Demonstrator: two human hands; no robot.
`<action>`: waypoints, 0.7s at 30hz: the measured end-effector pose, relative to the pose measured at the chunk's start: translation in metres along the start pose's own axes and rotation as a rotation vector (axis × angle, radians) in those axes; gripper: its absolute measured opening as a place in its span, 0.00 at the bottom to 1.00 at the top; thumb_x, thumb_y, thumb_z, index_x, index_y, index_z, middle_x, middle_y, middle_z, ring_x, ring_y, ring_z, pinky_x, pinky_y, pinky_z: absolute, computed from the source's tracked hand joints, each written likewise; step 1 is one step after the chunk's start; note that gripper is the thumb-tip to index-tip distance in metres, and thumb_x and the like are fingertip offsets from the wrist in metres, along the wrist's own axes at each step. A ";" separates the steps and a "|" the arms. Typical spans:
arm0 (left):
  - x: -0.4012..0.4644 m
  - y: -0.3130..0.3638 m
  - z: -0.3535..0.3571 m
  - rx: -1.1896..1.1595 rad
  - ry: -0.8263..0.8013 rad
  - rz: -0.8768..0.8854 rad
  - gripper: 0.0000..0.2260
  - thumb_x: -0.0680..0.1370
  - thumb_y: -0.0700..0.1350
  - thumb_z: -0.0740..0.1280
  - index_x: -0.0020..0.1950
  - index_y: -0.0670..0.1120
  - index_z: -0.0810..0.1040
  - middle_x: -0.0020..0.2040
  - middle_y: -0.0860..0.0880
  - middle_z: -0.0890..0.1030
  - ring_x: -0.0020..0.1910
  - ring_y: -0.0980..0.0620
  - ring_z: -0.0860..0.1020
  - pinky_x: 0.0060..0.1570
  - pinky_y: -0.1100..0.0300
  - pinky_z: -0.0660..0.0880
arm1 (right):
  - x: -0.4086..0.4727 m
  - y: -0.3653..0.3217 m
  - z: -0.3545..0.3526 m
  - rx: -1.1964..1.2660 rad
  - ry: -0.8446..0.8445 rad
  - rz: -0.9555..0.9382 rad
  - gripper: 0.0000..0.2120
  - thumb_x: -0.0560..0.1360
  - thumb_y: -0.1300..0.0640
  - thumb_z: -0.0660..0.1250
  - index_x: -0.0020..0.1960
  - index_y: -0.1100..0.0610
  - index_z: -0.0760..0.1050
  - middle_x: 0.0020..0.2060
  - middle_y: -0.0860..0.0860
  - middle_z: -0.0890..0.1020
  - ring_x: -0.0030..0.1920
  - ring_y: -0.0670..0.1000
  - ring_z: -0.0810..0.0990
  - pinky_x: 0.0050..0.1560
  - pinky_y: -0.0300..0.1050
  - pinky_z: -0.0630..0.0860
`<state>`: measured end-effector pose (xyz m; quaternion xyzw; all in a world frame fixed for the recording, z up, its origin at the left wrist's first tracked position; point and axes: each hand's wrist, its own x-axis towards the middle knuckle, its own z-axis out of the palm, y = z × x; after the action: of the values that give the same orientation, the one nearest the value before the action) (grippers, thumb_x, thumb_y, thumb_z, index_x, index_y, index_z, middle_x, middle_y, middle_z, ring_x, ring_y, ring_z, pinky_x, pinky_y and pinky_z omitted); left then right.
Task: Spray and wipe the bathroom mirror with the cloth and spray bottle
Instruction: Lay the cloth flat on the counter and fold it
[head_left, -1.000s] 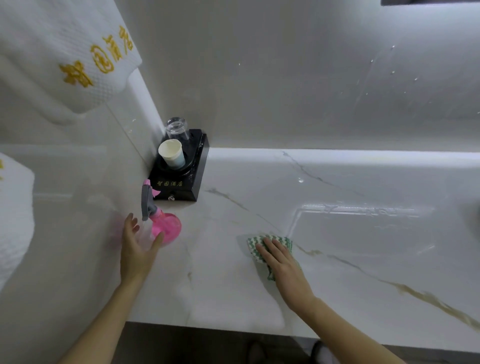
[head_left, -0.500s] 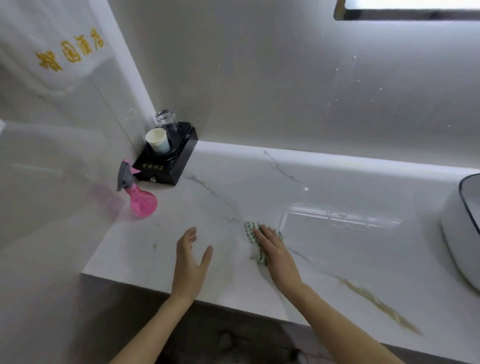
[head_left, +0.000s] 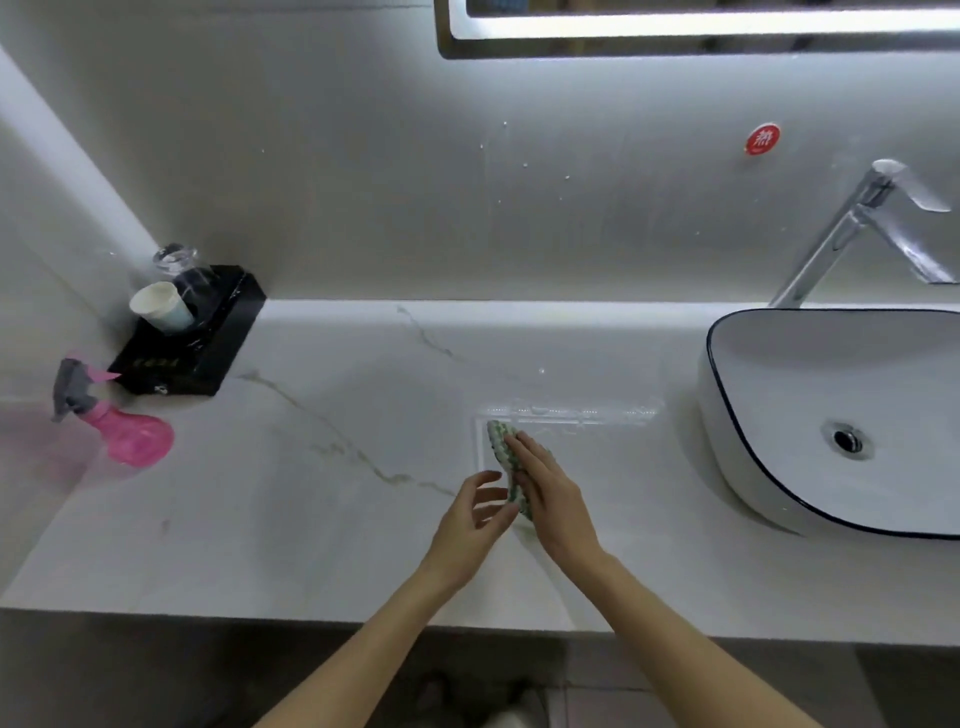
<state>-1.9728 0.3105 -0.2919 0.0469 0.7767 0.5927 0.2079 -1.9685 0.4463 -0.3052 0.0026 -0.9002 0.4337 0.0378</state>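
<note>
While both hands meet at the counter's middle, the green-and-white cloth (head_left: 503, 451) lies between them.

The right hand (head_left: 553, 499) lies flat on the cloth with fingers straight; the left hand (head_left: 475, 519) has loosely spread fingers at the cloth's near edge, perhaps just touching it. Farther left, the pink spray bottle (head_left: 124, 434) stands on the marble countertop (head_left: 322, 519) beside a black tray (head_left: 189, 345) holding cups. The basin (head_left: 831, 415) sits right; the mirror (head_left: 701, 26) hangs above.

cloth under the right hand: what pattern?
Green-and-white weave on the cloth, seen in the head view, the only one.
</note>
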 end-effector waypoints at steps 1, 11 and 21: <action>0.001 0.001 0.003 0.005 -0.008 0.003 0.17 0.76 0.49 0.65 0.62 0.55 0.65 0.54 0.62 0.72 0.53 0.63 0.75 0.50 0.71 0.74 | -0.002 0.001 -0.001 0.003 0.013 0.007 0.28 0.78 0.66 0.61 0.74 0.50 0.59 0.74 0.49 0.62 0.73 0.54 0.63 0.71 0.51 0.65; 0.001 -0.002 -0.015 0.130 -0.062 0.058 0.14 0.77 0.47 0.65 0.61 0.51 0.69 0.52 0.58 0.75 0.50 0.63 0.76 0.46 0.75 0.73 | -0.010 -0.016 0.011 0.007 0.010 0.053 0.25 0.80 0.63 0.58 0.74 0.49 0.57 0.75 0.48 0.60 0.74 0.50 0.59 0.72 0.42 0.57; -0.005 -0.012 -0.069 -0.041 0.031 0.000 0.04 0.78 0.44 0.64 0.52 0.48 0.75 0.50 0.52 0.80 0.49 0.59 0.79 0.46 0.67 0.76 | -0.001 -0.055 0.047 0.097 -0.029 0.003 0.23 0.81 0.61 0.58 0.75 0.52 0.60 0.74 0.50 0.63 0.72 0.48 0.62 0.71 0.38 0.59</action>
<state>-1.9922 0.2437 -0.2871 0.0334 0.7675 0.6092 0.1968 -1.9681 0.3751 -0.2915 0.0092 -0.8787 0.4767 0.0239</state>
